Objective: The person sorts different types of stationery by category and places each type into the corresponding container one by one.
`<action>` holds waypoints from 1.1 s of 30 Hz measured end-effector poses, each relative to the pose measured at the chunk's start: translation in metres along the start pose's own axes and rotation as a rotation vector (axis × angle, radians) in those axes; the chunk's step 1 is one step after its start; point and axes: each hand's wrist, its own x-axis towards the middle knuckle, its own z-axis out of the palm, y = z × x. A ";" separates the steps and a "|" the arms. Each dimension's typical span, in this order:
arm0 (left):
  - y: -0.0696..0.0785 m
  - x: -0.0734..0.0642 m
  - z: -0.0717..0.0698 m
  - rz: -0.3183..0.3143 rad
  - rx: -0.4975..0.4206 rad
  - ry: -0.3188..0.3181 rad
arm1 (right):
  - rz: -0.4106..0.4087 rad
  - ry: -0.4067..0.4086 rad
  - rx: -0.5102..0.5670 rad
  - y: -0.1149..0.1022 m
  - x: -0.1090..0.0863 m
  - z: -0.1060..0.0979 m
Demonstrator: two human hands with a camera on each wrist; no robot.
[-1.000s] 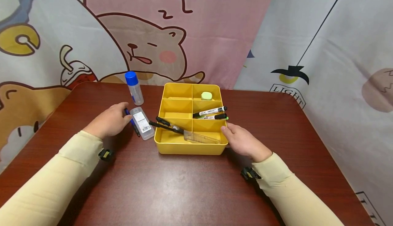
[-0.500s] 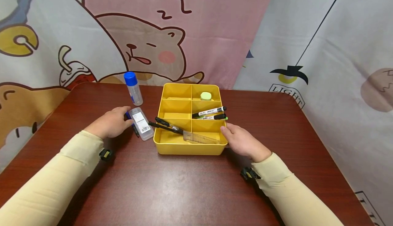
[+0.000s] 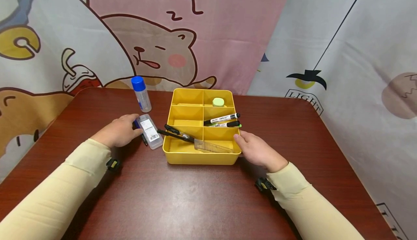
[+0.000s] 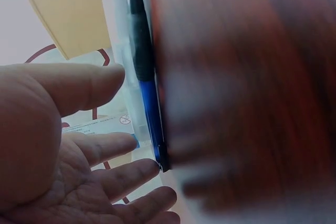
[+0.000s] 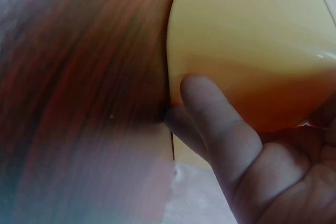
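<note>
My left hand point(image 3: 118, 130) lies at the left of a blue and black pen point(image 4: 149, 95), fingers spread and loosely bent. In the left wrist view the pen stands beyond the thumb, and one fingertip is at its end; whether it touches is unclear. Beside the pen lies a clear plastic case point(image 3: 150, 130) with a white label. My right hand point(image 3: 257, 149) grips the right wall of a yellow divided box point(image 3: 202, 158), thumb over the rim and fingers along the outside point(image 5: 207, 106).
A clear tube with a blue cap point(image 3: 142, 95) stands behind the case. Inside the box are two markers point(image 3: 224, 118), black pens point(image 3: 176, 134), a clear ruler point(image 3: 213, 146) and a pale green item point(image 3: 218, 102). A patterned cloth point(image 3: 228, 33) hangs behind the table point(image 3: 202, 200).
My left hand has shifted slightly toward me and closer to the case, covering more of the pen. The right hand and the box have stayed in place.
</note>
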 end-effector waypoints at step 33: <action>-0.012 0.003 -0.002 -0.047 0.040 0.002 | 0.001 0.009 -0.021 0.000 -0.001 0.000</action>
